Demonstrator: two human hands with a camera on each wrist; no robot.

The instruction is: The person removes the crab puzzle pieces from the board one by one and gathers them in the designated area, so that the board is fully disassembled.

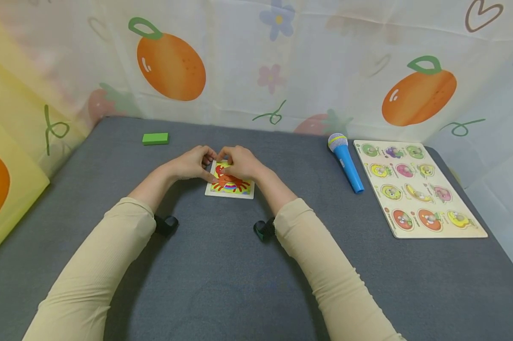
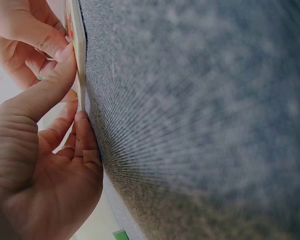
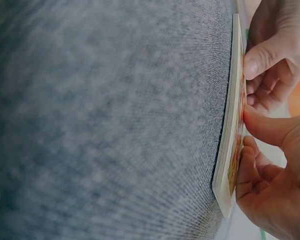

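Note:
A small square wooden puzzle point(image 1: 232, 185) with a red crab on yellow lies flat on the grey table, partly covered by the hands. The left hand point(image 1: 189, 165) holds its upper left side, thumb on the picture and fingers bent at the edge. From the other side, the right hand point(image 1: 244, 164) grips the upper part, its thumb on the crab and index finger bent near the top edge. In the right wrist view both thumbs rest on the picture, above the pale layered rim of the board point(image 3: 225, 165). Any separate piece beneath the fingers is hidden.
A green block point(image 1: 155, 139) lies at the back left. To the right are a blue toy microphone point(image 1: 346, 163) and a large wooden fruit puzzle board point(image 1: 424, 189) near the table's right edge. A printed curtain point(image 1: 239, 61) hangs behind the table.

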